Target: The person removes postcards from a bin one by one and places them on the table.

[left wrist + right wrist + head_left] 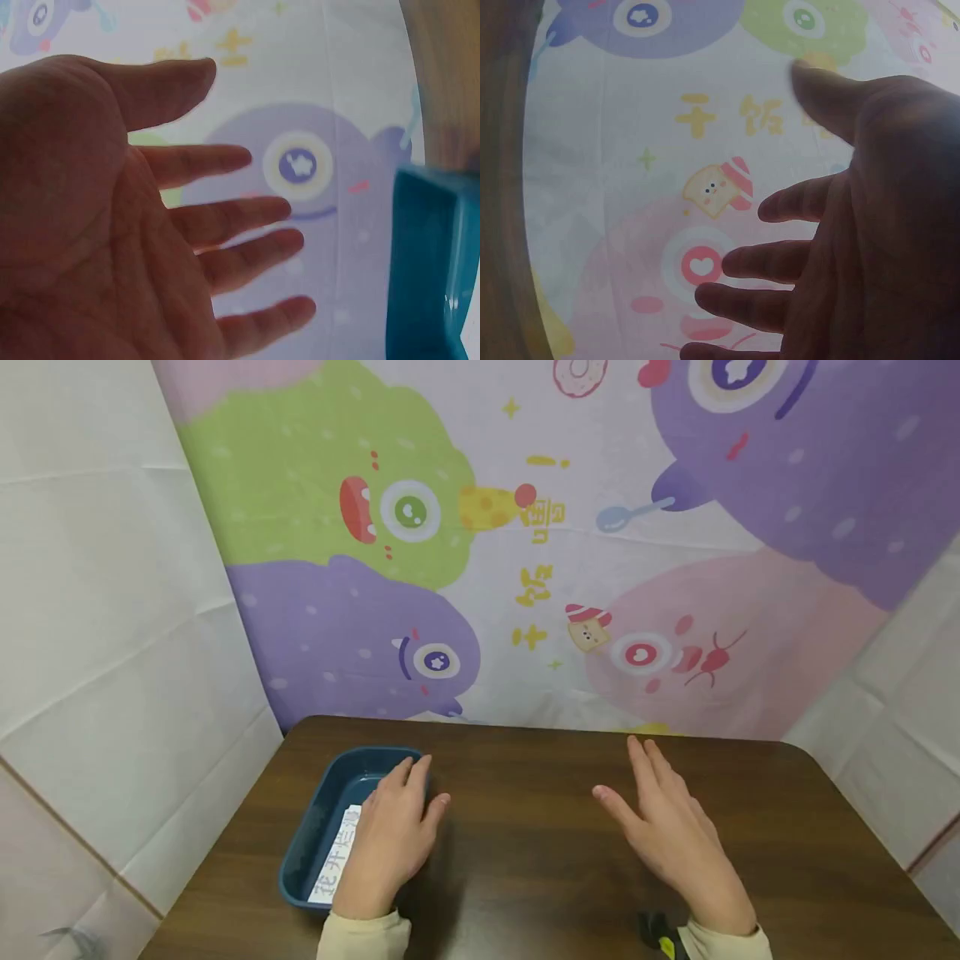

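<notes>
A dark blue plastic tray (306, 839) stands on the left part of the table, with a white paper strip (336, 856) bearing handwritten characters inside it. My left hand (392, 839) overlaps the tray's right side in the head view, fingers extended and thumb apart. In the left wrist view its palm (82, 225) faces the camera and holds nothing, while the tray's blue wall (424, 247) shows beyond the fingertips. Over the right half of the table, my right hand (675, 831) has straight fingers and a spread thumb. Its palm (877, 225) holds nothing either.
The brown wooden table (525, 852) reaches back to a printed cloth (517, 685) with cartoon monsters. White sheets (112, 610) hang at both sides. A small black and yellow-green thing (656, 931) shows beside the right cuff.
</notes>
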`<act>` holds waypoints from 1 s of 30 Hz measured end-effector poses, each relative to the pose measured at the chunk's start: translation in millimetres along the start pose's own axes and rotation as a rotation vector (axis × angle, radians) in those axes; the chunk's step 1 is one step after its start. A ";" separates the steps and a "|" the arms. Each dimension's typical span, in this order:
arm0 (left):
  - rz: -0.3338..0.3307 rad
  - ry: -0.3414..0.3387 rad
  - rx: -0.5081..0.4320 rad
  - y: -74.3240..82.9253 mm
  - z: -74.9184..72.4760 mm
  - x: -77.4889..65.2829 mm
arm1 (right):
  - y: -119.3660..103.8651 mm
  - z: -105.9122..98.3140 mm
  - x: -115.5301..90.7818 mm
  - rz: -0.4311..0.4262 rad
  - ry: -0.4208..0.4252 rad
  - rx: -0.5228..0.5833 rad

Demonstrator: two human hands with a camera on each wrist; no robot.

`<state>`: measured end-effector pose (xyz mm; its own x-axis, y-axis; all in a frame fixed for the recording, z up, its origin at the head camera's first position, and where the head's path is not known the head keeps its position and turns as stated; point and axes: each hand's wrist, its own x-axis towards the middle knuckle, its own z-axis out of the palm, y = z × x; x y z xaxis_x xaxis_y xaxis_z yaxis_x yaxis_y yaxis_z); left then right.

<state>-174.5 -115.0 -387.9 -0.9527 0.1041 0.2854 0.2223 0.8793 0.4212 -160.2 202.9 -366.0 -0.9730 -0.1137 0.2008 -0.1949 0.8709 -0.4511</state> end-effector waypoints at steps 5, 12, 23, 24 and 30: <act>-0.156 -0.078 0.011 -18.2 -8.4 -3.0 | -0.3 -3.0 -0.3 -0.015 -0.008 0.045; -0.326 -0.220 0.058 -49.4 -10.6 -8.3 | 2.9 0.3 0.5 0.016 -0.037 0.070; -0.499 -0.056 -0.005 -84.6 -11.8 -11.5 | 9.7 1.3 3.6 0.014 -0.059 0.072; -0.506 -0.089 -0.014 -87.2 -12.3 -12.0 | 9.9 0.8 4.2 0.014 -0.061 0.074; -0.480 -0.290 -0.103 -102.3 -24.5 -20.2 | 9.6 2.3 3.8 0.031 -0.108 0.081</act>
<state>-172.9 -218.5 -415.7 -0.9665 -0.1600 -0.2005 -0.2445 0.8111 0.5313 -166.1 209.7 -371.5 -0.9855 -0.1421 0.0926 -0.1696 0.8337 -0.5255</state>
